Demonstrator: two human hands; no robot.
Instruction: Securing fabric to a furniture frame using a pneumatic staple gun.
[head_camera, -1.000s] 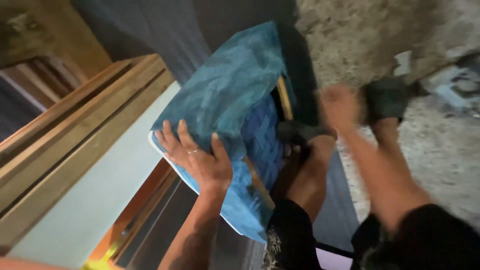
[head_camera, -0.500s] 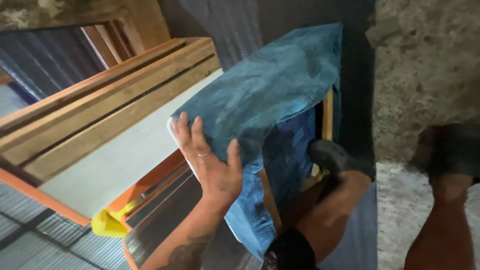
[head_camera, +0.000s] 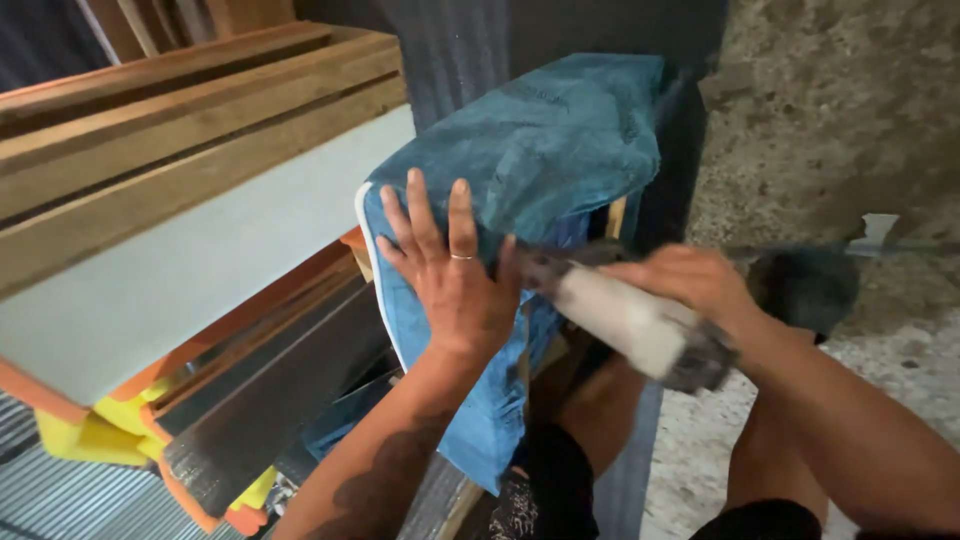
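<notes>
Left hand (head_camera: 455, 275) is spread flat on the blue cloth (head_camera: 540, 160), which drapes a wooden frame (head_camera: 615, 215); right hand (head_camera: 690, 285) grips a blurry tool (head_camera: 630, 325) just right of the cloth.

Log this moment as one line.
left hand: flat on blue fabric | right hand: gripping blurred tool | wood boards left

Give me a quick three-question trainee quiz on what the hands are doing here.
1. True or false: the left hand lies flat, fingers spread, on the blue fabric.
2. What does the right hand grip? A) a pale, blurred cylindrical tool B) a yellow block C) nothing
3. What lies left of the fabric-covered piece?

Key: 1 true. 2 A. 3 A grey-white panel with stacked wooden boards behind it.
</notes>
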